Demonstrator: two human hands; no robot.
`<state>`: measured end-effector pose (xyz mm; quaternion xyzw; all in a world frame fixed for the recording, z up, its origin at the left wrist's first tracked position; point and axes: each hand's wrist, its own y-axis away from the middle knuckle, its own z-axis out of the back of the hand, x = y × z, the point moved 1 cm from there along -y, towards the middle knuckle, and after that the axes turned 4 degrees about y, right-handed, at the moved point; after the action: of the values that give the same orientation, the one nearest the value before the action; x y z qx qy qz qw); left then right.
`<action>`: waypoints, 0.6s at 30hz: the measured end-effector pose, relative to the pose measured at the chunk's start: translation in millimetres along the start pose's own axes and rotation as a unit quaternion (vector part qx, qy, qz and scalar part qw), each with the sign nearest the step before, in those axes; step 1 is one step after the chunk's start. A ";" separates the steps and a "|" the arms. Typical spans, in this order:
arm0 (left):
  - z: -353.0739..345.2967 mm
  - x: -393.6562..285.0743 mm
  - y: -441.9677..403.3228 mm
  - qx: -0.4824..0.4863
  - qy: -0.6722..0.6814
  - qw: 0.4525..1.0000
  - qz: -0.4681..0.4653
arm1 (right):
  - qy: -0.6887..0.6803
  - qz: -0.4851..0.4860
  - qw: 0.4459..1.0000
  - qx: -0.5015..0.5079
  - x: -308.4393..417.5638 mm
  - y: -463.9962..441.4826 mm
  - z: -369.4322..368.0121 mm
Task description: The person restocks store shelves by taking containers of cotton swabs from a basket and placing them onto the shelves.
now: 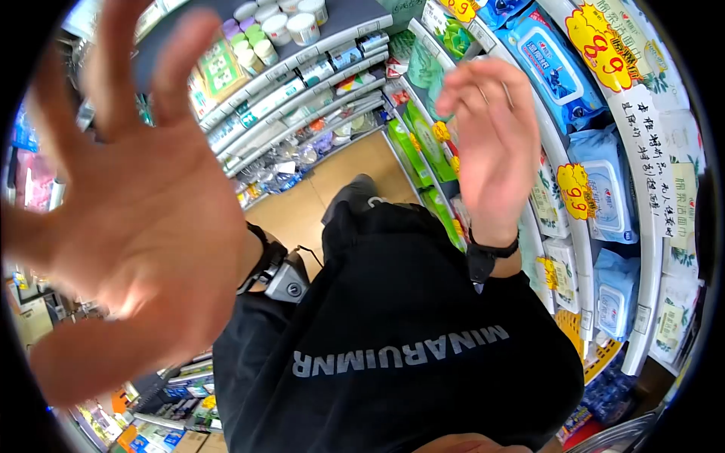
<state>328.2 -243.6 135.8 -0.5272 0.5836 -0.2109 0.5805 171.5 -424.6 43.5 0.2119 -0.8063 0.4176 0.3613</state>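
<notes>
My left hand is raised close to the camera on the left, palm towards me and fingers spread, slightly blurred. Nothing is in it. A black strap with a grey device circles that wrist. My right hand is held up at right of centre, fingers extended, close together and a little bent, with no object visible in it. It wears a black wristband. Nearest to this hand are the shelf with blue wipes packs on its right and green packages on its left.
A curved shelf runs down the right, holding wipes packs and yellow price tags. Ahead, a tiered shelf carries small tubs. Tan floor shows by my foot. A yellow basket sits low right.
</notes>
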 end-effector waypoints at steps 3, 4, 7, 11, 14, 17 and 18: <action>2.7 -18.4 14.2 -0.016 0.019 1.000 -0.011 | 0.061 -0.041 0.997 -0.007 14.9 35.4 13.3; 2.5 -27.6 16.1 -0.021 0.023 0.999 -0.018 | 0.083 -0.058 0.995 -0.019 18.1 45.0 16.7; 3.3 -45.1 30.4 -0.034 0.022 0.999 -0.026 | 0.088 -0.083 0.992 -0.037 24.4 63.1 26.9; -1.5 -70.3 41.9 -0.043 0.021 0.998 -0.036 | 0.109 -0.109 0.986 -0.065 31.2 84.1 30.9; -7.0 -87.4 50.0 -0.051 0.022 0.997 -0.045 | 0.101 -0.125 0.986 -0.051 42.9 99.3 25.0; -18.4 -104.0 58.7 -0.054 0.023 0.997 -0.052 | 0.146 -0.064 0.987 -0.011 75.2 116.4 -4.2; -24.1 -111.1 61.0 -0.053 0.023 0.997 -0.055 | 0.145 -0.060 0.988 -0.010 89.3 123.7 -13.2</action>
<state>258.4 -135.2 139.7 -0.5835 0.5770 -0.2233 0.5261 39.3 -347.8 52.1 0.1934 -0.7357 0.4133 0.5006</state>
